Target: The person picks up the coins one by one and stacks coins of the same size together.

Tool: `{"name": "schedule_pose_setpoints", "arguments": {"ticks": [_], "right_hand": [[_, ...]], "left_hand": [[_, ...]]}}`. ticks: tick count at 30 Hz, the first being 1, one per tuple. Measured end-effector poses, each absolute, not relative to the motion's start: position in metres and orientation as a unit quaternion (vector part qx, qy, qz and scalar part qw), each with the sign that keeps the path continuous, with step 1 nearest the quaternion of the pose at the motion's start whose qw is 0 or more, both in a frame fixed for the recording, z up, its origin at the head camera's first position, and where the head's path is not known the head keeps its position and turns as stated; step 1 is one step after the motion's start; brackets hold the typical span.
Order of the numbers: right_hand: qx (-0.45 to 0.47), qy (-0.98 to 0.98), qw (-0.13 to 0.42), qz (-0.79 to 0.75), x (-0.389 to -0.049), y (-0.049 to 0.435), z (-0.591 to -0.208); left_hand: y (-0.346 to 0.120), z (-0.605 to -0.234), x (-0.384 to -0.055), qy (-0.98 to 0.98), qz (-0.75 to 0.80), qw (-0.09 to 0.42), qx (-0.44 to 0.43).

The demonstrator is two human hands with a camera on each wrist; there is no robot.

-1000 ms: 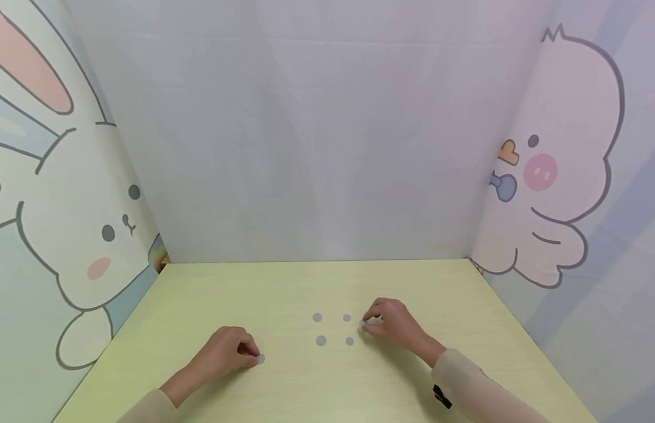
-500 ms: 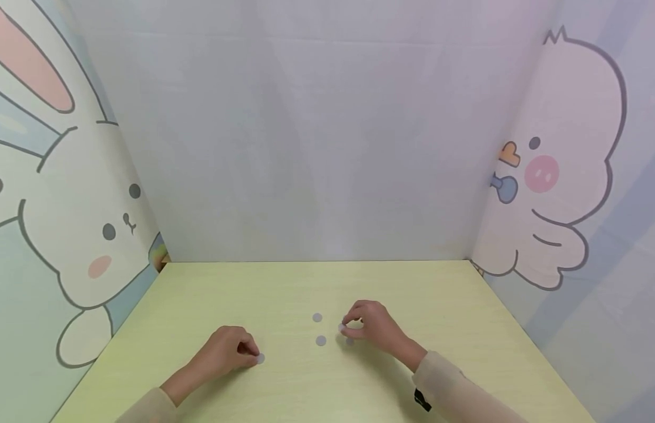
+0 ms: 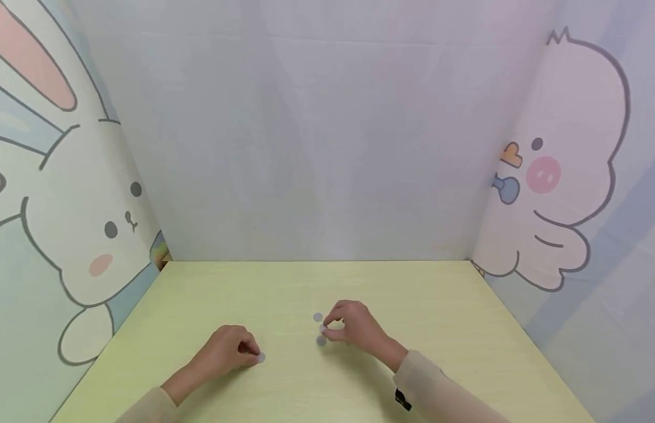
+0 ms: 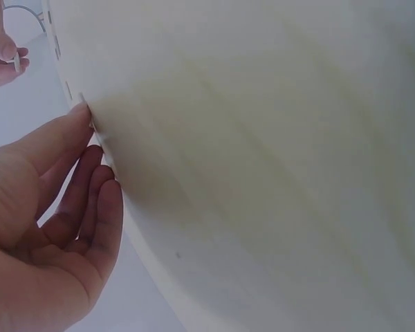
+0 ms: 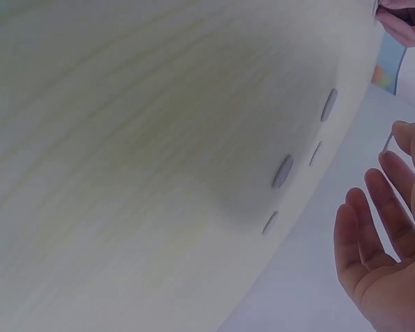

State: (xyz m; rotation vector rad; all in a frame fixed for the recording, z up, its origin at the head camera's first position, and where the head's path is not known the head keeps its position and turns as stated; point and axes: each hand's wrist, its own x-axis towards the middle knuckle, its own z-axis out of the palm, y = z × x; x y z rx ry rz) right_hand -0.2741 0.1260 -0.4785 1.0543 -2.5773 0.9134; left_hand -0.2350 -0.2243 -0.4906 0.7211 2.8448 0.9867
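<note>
My left hand [image 3: 227, 352] rests low over the table, left of centre. Its thumb and finger pinch the edge of a small grey coin-like disc [image 3: 261, 357] at the tabletop. The right hand [image 3: 353, 326] is raised a little above the table and pinches another grey coin-like disc [image 5: 389, 142] between thumb and fingertip, its other fingers loosely bent. Two grey discs lie flat just left of and under that hand, a far one [image 3: 318, 317] and a near one [image 3: 321, 341]. Several discs on the table show in the right wrist view, including a larger disc [image 5: 283, 171].
The pale yellow wooden table [image 3: 285, 288] runs back to a plain light curtain [image 3: 316, 147]. Side curtains carry a printed rabbit [image 3: 79, 247] on the left and a printed chick [image 3: 565, 135] on the right. A small black object [image 3: 403, 399] is by the right sleeve.
The right hand has moved left across the table, carrying its disc from right of the laid discs to over the left pair. The left hand and its disc have stayed in place.
</note>
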Motion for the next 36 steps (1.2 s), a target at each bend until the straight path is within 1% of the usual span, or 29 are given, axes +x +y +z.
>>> {"name": "schedule_pose_setpoints", "arguments": {"ticks": [17, 36], "right_hand": [[0.383, -0.876, 0.093, 0.278, -0.269, 0.076, -0.476], [0.397, -0.886, 0.062, 0.233, -0.267, 0.043, -0.482]], "left_hand": [[-0.226, -0.492, -0.236, 0.915, 0.324, 0.027, 0.238], [-0.224, -0.492, -0.236, 0.918, 0.315, 0.011, 0.239]]}}
